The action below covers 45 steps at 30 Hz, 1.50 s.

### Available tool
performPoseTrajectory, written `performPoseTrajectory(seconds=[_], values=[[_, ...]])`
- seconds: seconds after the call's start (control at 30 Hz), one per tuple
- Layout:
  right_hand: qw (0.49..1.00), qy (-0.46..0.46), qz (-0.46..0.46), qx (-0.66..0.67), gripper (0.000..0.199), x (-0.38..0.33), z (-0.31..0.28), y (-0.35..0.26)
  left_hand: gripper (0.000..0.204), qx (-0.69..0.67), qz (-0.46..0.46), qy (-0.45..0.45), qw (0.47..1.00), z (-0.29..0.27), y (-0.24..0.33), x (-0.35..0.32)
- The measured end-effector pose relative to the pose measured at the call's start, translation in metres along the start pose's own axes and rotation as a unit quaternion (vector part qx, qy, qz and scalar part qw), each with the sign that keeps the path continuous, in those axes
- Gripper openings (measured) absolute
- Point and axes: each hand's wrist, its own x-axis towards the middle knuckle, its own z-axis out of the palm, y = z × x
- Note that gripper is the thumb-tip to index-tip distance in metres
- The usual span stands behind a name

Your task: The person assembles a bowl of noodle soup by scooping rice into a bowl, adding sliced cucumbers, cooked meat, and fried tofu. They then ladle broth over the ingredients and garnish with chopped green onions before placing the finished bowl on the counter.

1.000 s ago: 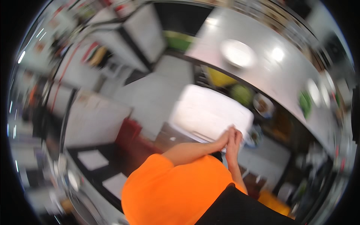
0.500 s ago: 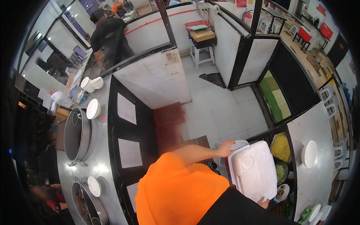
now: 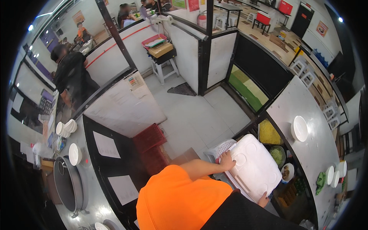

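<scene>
A white rectangular plastic box lid (image 3: 251,174) with round raised marks lies tilted below me at the right, on a box whose inside is hidden. My left hand (image 3: 227,161) grips its left edge, fingers curled over the top. At its near right corner my right hand (image 3: 263,200) holds the rim, with part of the hand out of sight. A white perforated basket (image 3: 220,149) stands just beyond the lid. Right of the lid are a tub of yellow shreds (image 3: 269,132), a bowl of green shreds (image 3: 276,154) and a white bowl of brown food (image 3: 287,173).
A steel counter (image 3: 281,103) on the right bears a white bowl (image 3: 299,128) and a green cloth (image 3: 321,183). On the left counter stands a large metal pot (image 3: 69,184). Red crates (image 3: 149,147) sit on the floor. A person in black (image 3: 73,76) works beyond the partition.
My view has swung right. The left hand has moved from the basket side onto the lid's left edge. My right hand stays at the near corner.
</scene>
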Motion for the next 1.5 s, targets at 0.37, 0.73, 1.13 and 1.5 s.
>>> performPoseTrajectory(seconds=[0.37, 0.73, 1.13, 1.5], values=[[0.949, -0.065, -0.051, 0.305, 0.066, 0.032, -0.071, -0.037, 0.058, -0.206, 0.11, 0.063, 0.97, -0.07, 0.072, 0.026], [0.902, -0.088, -0.14, 0.4, 0.059, 0.047, -0.088, -0.196, 0.06, -0.354, 0.303, -0.055, 0.883, -0.082, 0.189, 0.096], [0.893, -0.34, -0.204, -0.215, 0.035, 0.027, 0.124, -0.048, 0.053, 0.024, 0.102, -0.078, 0.991, -0.008, -0.008, 0.063], [0.869, -0.369, -0.159, -0.289, 0.051, 0.029, 0.231, -0.103, 0.052, 0.037, 0.13, -0.063, 0.989, -0.005, -0.012, 0.065]])
